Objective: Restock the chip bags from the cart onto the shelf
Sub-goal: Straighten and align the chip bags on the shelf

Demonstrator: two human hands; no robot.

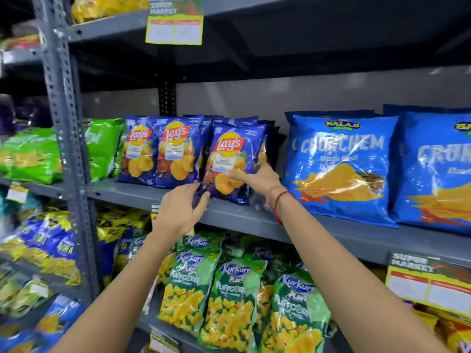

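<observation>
A dark blue Lay's chip bag (230, 149) stands upright at the front of the grey shelf (254, 220), in the middle row. My right hand (254, 178) grips its lower right part, thumb across the front. At the bag's lower left corner my left hand (179, 210) pinches the edge with its fingers. Two more rows of the same blue Lay's bags (158, 151) stand to the left, touching it. More blue bags sit behind it. The cart is out of view.
Large blue Balaji Crunchem bags (341, 169) fill the shelf to the right. Green bags (102, 146) stand left of the Lay's rows. Kurkure Puffcorn bags (229, 301) crowd the shelf below. A perforated grey upright (63, 118) divides the racks. Price tags (174, 26) hang from shelf edges.
</observation>
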